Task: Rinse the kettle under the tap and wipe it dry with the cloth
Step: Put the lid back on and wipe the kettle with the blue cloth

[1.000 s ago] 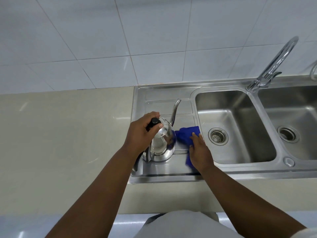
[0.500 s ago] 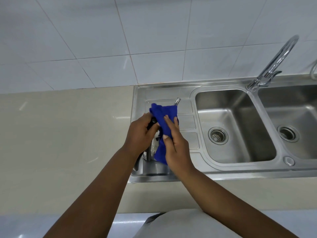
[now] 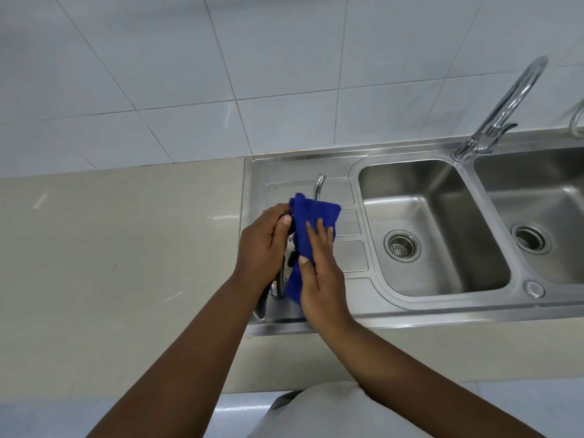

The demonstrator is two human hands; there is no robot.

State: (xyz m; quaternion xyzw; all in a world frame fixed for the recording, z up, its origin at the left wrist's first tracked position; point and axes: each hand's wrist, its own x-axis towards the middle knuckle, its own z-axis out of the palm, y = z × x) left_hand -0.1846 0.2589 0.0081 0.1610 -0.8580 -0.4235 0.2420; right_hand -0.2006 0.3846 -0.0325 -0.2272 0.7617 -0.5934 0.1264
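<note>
Blue cloth (image 3: 311,229) pressed on kettle (image 3: 318,187) by my right hand (image 3: 319,273) | left hand (image 3: 262,245) gripped the lid knob | best: firm strokes, steady kettle.

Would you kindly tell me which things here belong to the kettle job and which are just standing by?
In the job: kettle, mostly hidden; blue cloth; left hand steadying the kettle; right hand pressing the cloth on it.

Standing by: tap; near sink basin; far basin; beige counter.
</note>
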